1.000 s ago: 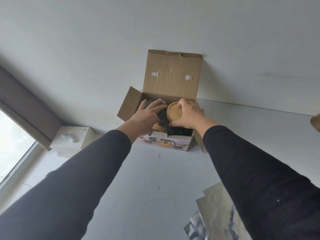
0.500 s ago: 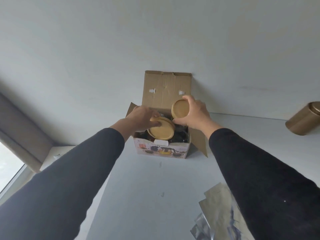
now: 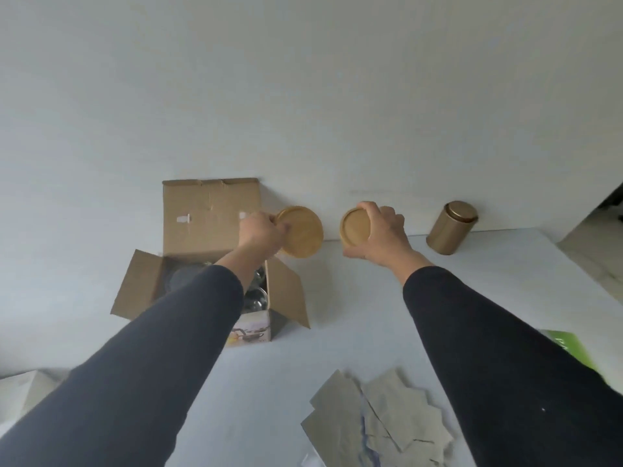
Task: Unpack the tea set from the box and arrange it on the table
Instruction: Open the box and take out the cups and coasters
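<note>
Showing two round wooden discs lifted clear of the open cardboard box (image 3: 209, 227), each held in one hand above the white table (image 3: 337, 332). The larger wooden disc (image 3: 301, 230) is pinched at its left edge by the left hand (image 3: 261, 234), fingers closed on the rim; it hangs just right of the box's upright back flap, above the box's right side flap. The smaller wooden disc (image 3: 355, 229) sits farther right of the box, gripped by the right hand (image 3: 381, 235) with the fingers curled over its top and right edge and the thumb beneath. The two discs are near each other but apart, both tilted so their flat faces turn toward the camera.

The box stands against the pale wall with all flaps spread. Inside it, a dark grey rounded item (image 3: 182, 281) and shiny glass pieces (image 3: 256, 294) are partly hidden by the left forearm in its dark sleeve; what they are cannot be told. A printed picture of tea ware marks the box's near face.

Well right of the box, past the right hand, a gold lidded tin (image 3: 451, 227) stands at the wall. Nearer the camera than the box lie several silvery foil pouches (image 3: 377, 419), overlapping, with a green packet (image 3: 573, 348) at the right sleeve.
</note>
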### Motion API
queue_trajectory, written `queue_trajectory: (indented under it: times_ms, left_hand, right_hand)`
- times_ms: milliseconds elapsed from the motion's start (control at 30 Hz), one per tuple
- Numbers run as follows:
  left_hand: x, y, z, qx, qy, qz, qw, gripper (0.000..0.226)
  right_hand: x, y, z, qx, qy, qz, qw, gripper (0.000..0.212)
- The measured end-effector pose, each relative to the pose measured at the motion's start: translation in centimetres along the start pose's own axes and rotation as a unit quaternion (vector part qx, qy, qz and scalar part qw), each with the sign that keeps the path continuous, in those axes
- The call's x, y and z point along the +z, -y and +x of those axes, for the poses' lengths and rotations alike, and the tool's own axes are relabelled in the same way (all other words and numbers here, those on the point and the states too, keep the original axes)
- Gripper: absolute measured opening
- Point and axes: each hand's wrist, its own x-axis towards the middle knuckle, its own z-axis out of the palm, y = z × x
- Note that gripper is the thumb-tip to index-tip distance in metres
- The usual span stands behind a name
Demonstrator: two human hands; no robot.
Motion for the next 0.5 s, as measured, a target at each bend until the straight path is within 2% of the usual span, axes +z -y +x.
queue_trajectory:
  times_ms: [133, 300, 500]
  left_hand:
    - [7.4, -2.4, 2.1, -0.061, 0.03, -0.012, 0.998, 0.029]
    - [16.5, -2.1, 5.0, -0.169, 0.045, -0.042, 0.984, 0.032]
    - [22.6, -1.2, 7.8, -0.235, 0.044, -0.024, 0.971, 0.032]
  right_hand:
    - [-0.1, -6.7, 2.5, 0.035, 0.031, -0.015, 0.999, 0.093]
    - [2.2, -14.7, 7.1, 0.073, 0.071, -0.01, 0.995, 0.091]
    - [5.8, -19.9, 11.1, 0.072, 0.116, -0.022, 0.99, 0.092]
